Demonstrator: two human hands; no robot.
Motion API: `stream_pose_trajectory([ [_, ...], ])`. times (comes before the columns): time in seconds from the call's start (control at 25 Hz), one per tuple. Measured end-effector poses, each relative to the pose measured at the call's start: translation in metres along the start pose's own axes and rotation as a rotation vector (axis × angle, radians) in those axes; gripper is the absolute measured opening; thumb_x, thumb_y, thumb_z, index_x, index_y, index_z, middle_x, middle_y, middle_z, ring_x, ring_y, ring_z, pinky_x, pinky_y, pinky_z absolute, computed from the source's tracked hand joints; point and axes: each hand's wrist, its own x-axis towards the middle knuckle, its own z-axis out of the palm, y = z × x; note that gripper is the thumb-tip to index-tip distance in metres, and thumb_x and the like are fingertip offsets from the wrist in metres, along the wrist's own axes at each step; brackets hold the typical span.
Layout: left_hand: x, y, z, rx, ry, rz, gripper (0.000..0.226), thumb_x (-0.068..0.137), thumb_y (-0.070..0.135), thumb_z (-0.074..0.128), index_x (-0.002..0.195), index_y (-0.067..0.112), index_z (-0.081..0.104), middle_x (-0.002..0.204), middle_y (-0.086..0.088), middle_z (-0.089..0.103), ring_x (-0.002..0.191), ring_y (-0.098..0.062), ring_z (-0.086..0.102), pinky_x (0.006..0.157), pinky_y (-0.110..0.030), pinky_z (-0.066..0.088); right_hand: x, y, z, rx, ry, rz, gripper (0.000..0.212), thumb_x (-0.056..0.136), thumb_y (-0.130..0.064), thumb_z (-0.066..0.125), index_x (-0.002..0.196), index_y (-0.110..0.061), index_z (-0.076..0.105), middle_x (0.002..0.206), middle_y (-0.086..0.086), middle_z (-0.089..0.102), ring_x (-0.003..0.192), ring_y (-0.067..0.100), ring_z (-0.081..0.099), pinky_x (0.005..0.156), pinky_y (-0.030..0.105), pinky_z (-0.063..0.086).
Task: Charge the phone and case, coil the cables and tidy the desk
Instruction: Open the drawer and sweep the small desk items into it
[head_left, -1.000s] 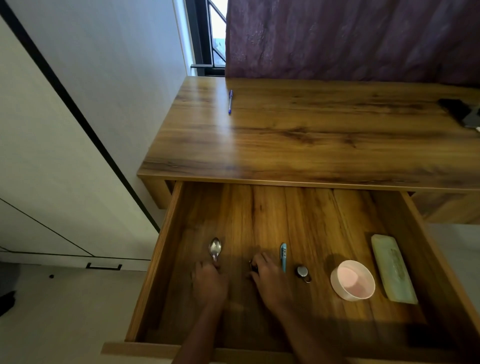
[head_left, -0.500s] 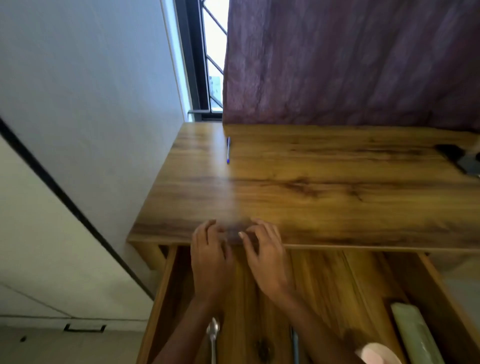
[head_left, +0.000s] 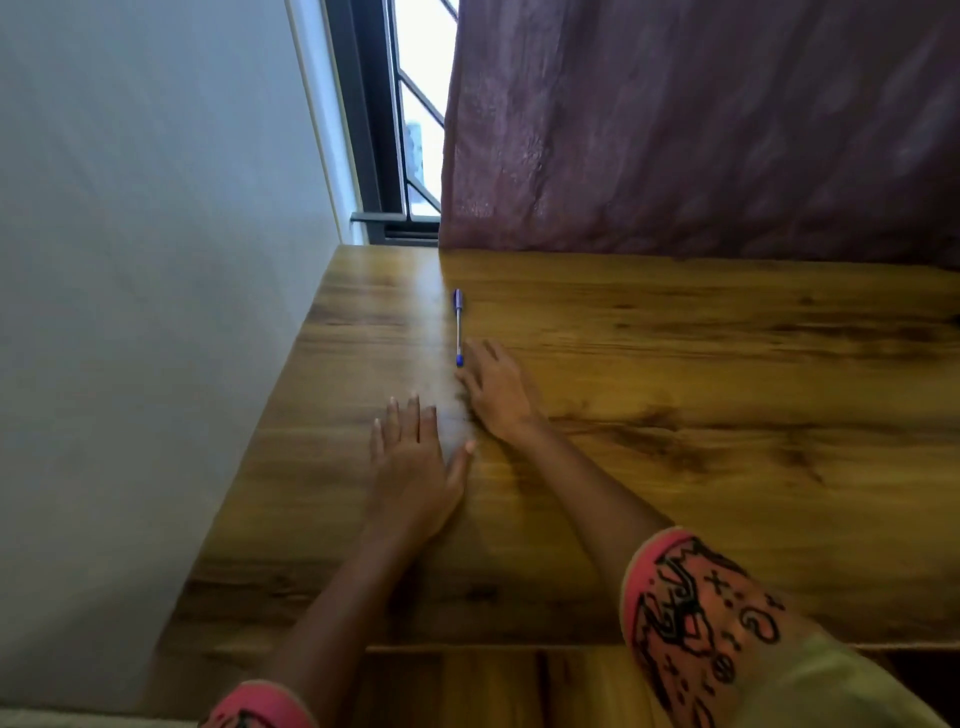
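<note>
Both hands have moved up off the drawer front edge onto the desktop since half a second ago, and the view has tilted up with them; I no longer see the spoon, bowl or the rest of the drawer contents, and the dark item at the far right edge is out of frame. Largest first: maroon curtain (head_left: 701, 124) hangs across the back, its hem meeting the rear of the desk (head_left: 727, 415); pale wall (head_left: 145, 260) runs down the left, with a strip of window (head_left: 415, 104) between wall and curtain. Desk is bare wood grain apart from one item. A sliver of the open drawer (head_left: 493, 686) shows under the front edge. Left hand (head_left: 415, 462) lies flat, palm down, fingers spread, holding nothing. Right hand (head_left: 496, 392) is further in, fingers extended and loosely curled, fingertips just beside the near end of the blue pen (head_left: 457, 327); I can't tell if they touch it, nothing gripped. Pen lies lengthwise toward the curtain. Phone, case and cables aren't visible to me. Pink patterned sleeves (head_left: 696, 623) sit at the bottom of the frame.
</note>
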Motion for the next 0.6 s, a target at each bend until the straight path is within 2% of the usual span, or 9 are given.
stream_pose_trajectory([
  [0.16, 0.0, 0.0, 0.001, 0.005, 0.013, -0.002, 0.069, 0.092, 0.052, 0.031, 0.146, 0.012, 0.016, 0.157, -0.009, 0.011, 0.145, -0.024, 0.002, 0.117, -0.041, 0.0, 0.023, -0.006, 0.013, -0.242, 0.021, 0.064, 0.044, 0.093, -0.045, 0.039, 0.128, -0.02, 0.048, 0.13, 0.006, 0.054, 0.123, 0.027, 0.041, 0.097, 0.049, 0.033],
  [0.28, 0.001, 0.002, 0.001, 0.001, 0.025, -0.004, 0.068, 0.092, 0.052, 0.032, 0.145, 0.012, 0.019, 0.156, -0.009, 0.013, 0.145, -0.025, 0.005, 0.117, -0.041, 0.001, 0.025, -0.011, 0.015, -0.268, 0.047, 0.131, 0.034, 0.096, -0.034, 0.04, 0.113, -0.013, 0.06, 0.123, 0.005, 0.059, 0.123, 0.026, 0.04, 0.099, 0.051, 0.031],
  [0.4, -0.001, 0.002, 0.002, -0.018, 0.045, -0.002, 0.067, 0.091, 0.051, 0.035, 0.144, 0.011, 0.023, 0.155, -0.01, 0.018, 0.144, -0.026, 0.008, 0.117, -0.042, 0.004, 0.012, -0.017, 0.008, -0.21, 0.094, 0.172, 0.028, 0.094, -0.021, 0.042, 0.103, -0.008, 0.065, 0.112, 0.009, 0.064, 0.118, 0.026, 0.046, 0.096, 0.044, 0.037],
  [0.6, -0.018, 0.008, -0.007, -0.093, 0.066, -0.026, 0.059, 0.093, 0.042, 0.041, 0.139, 0.006, 0.031, 0.152, -0.014, 0.027, 0.142, -0.028, 0.017, 0.117, -0.042, 0.011, -0.045, -0.016, -0.019, -0.144, 0.092, 0.191, 0.024, 0.093, -0.015, 0.045, 0.104, -0.005, 0.064, 0.106, 0.015, 0.064, 0.104, 0.029, 0.056, 0.088, 0.039, 0.047],
])
